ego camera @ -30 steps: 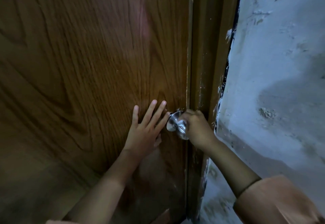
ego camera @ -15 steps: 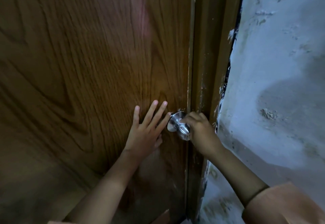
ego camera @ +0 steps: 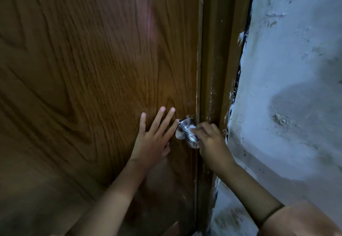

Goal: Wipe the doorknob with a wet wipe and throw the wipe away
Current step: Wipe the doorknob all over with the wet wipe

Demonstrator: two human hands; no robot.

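Observation:
A shiny metal doorknob (ego camera: 185,131) sticks out of the brown wooden door (ego camera: 92,69) near its right edge. My right hand (ego camera: 211,141) curls round a small white wet wipe (ego camera: 192,126) and holds it against the knob's neck; most of the wipe is hidden under my fingers. Just left of the knob, my left hand (ego camera: 153,139) lies flat on the door, its fingers spread and straight and the index fingertip close to the knob's base plate.
The dark brown door frame (ego camera: 216,69) runs down beside the door's edge. To the right stands a rough, pale blue-white plastered wall (ego camera: 296,87) with chipped paint along the frame. No bin is in view.
My right hand has slid a little right and down on the knob, so a bit of white wipe now shows at my fingertips. My left hand stays flat on the door.

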